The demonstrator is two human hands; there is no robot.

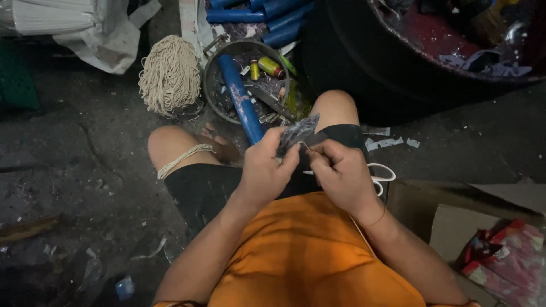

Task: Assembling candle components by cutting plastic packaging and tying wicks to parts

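Seated on the floor, the person pinches a small dark crinkled piece point(297, 133) above the lap in the closed left hand point(266, 168), while the right hand point(340, 170), fingers curled shut, grips a thin needle-like pin point(307, 149) touching it, near a round metal basin point(245, 79) holding a blue tube point(239, 96).

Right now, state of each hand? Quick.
Left hand: closed, fingers pinching a small dark crinkled piece.
Right hand: closed, fingers pinched at the piece's edge on something thin; cannot tell what.
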